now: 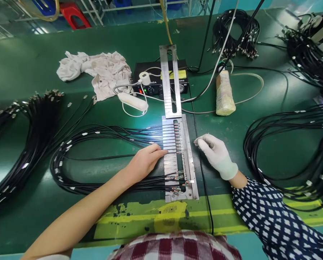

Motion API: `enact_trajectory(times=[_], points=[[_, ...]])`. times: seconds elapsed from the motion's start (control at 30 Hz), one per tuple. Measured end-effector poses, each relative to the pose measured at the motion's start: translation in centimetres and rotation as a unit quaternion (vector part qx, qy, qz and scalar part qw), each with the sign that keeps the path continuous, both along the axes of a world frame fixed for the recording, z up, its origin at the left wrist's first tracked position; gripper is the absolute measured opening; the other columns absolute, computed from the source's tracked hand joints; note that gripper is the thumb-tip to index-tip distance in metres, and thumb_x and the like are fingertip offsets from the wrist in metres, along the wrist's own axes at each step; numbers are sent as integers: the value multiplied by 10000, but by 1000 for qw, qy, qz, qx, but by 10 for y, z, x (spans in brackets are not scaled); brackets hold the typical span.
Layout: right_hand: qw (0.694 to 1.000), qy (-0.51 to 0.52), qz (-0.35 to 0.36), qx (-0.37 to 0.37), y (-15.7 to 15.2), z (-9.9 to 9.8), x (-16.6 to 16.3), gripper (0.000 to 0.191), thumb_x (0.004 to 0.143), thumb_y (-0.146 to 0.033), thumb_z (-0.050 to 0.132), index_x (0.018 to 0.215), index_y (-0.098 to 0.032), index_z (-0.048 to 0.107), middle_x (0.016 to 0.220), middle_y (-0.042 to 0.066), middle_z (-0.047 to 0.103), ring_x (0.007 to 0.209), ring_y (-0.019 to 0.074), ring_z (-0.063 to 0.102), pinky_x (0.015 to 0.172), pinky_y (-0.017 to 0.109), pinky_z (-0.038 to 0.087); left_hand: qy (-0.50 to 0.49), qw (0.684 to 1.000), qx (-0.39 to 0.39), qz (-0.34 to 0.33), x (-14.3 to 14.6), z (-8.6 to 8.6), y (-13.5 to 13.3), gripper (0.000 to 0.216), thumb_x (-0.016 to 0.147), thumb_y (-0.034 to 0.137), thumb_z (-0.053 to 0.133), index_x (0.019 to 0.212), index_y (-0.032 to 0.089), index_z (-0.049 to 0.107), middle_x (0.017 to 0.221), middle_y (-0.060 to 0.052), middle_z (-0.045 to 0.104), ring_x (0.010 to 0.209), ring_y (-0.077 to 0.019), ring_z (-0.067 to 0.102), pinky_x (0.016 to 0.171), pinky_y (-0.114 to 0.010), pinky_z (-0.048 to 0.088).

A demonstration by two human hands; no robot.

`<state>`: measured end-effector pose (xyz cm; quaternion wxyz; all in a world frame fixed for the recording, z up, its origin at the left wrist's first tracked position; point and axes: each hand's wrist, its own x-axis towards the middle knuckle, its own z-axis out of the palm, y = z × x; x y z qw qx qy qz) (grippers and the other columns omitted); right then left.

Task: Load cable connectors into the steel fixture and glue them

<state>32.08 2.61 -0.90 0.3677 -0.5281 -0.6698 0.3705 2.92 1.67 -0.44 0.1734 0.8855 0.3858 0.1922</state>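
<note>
A slotted metal fixture plate lies on the green mat in front of me. Several thin black cables run into it from the left, their metal tips lined up in its slot. My bare left hand lies flat on the cables at the plate's left edge, fingers stretched out and together. My right hand, in a white glove, rests on the mat just right of the plate. Its fingers are curled under and nothing shows in them. A long slotted metal bar lies beyond the plate.
A black control box with a white pendant switch sits behind the bar. A crumpled white cloth lies to its left and a wrapped block to its right. Black cable bundles lie far left, far right and at the back.
</note>
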Motion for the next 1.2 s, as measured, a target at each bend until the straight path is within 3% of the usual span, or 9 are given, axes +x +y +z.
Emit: enact_trajectory(times=[0.17,0.33,0.6,0.73,0.8,0.93,1.03,1.2], points=[[1000,-2,7,-12,0,1,1,291,1009,-399,518,826,-220,657,877,40,679,839,213,616,774,332,450,19,999,17,-38,-2,3,4,317,1039,182,369,1145,149,667,950,-82,683,822,-159,638,731,-248,524],[1000,-11,10,-16,0,0,0,304,1015,-416,503,840,-223,660,881,46,677,837,220,615,769,341,454,21,994,82,-75,-5,1,6,328,1017,128,351,1158,132,647,963,-108,695,842,-186,654,749,-288,539],[999,-29,15,-6,0,-1,1,302,1016,-421,499,836,-231,650,866,48,677,831,225,615,765,354,457,-5,995,45,-91,-6,-8,5,342,1015,138,354,1218,171,628,1011,-95,677,890,-178,628,788,-286,514],[999,-30,12,-5,1,0,0,290,1009,-406,510,827,-230,652,856,45,680,819,224,616,758,356,460,35,994,104,-16,-9,-9,-9,369,1023,142,374,1258,230,644,1067,-106,637,985,-213,567,860,-356,433],[999,-33,10,-3,2,0,-1,287,1002,-391,515,811,-228,654,842,40,678,808,220,617,758,353,456,82,990,116,12,-10,-10,-15,383,1030,152,373,1300,241,630,981,-89,629,906,-209,530,813,-359,384],[999,-46,-8,8,4,-1,-4,278,985,-377,523,801,-220,661,839,41,677,807,220,617,751,350,445,114,992,51,-6,-8,-5,-18,403,1049,180,322,1346,203,594,872,-63,620,794,-200,484,694,-326,326],[999,-41,-12,10,1,-3,-3,289,982,-392,525,801,-214,665,838,44,681,810,223,622,760,352,450,78,996,-43,20,-5,8,-24,348,1053,252,369,1327,201,577,909,-55,636,838,-202,521,728,-324,355],[1000,-9,-1,24,-8,-3,0,313,985,-435,526,831,-206,672,859,50,681,835,228,629,784,356,464,-4,979,-199,52,-6,22,-50,175,978,347,560,929,188,613,881,-29,632,845,-190,550,769,-316,428]])
